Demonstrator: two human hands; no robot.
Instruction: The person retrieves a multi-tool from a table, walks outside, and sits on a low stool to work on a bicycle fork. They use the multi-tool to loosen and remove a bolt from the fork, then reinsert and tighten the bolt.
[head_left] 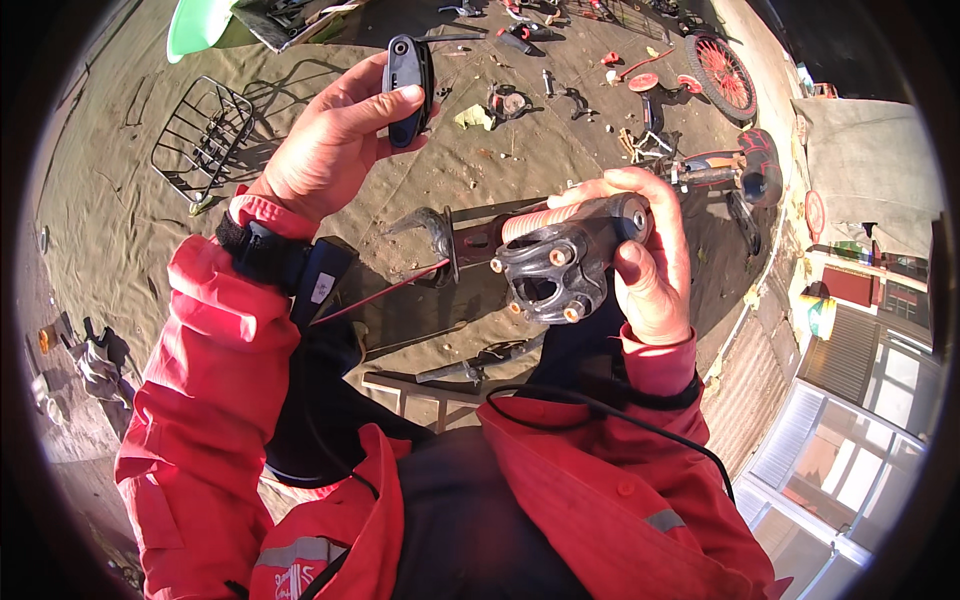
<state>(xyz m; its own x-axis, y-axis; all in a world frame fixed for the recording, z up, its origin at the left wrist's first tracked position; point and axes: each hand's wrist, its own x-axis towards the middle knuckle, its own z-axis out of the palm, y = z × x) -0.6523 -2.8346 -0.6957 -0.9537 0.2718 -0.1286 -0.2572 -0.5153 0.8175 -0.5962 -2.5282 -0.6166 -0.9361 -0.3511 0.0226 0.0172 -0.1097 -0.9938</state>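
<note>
My left hand point(325, 145) is raised at the upper left of centre, its thumb and fingers closed round a dark folding multi-tool point(405, 95). One thin hex key point(455, 38) is swung out from the tool's top, pointing right. Lower and to the right, my right hand point(658, 270) grips a black bicycle stem point(555, 268). The stem's clamp end, with coppery bolts at its corners, faces left and toward me. Tool and stem are well apart. Beneath the stem lies a dark bicycle frame point(478, 240) with a pinkish coil spring point(540, 222), partly hidden by my right hand.
Left of my left hand, a black wire rack point(213, 130) lies on the ground cloth point(110, 210). A green basin point(193, 32) stands at the far left. Farther off are scattered bicycle parts and a red-spoked wheel point(722, 80). A black cable point(640, 412) crosses my jacket.
</note>
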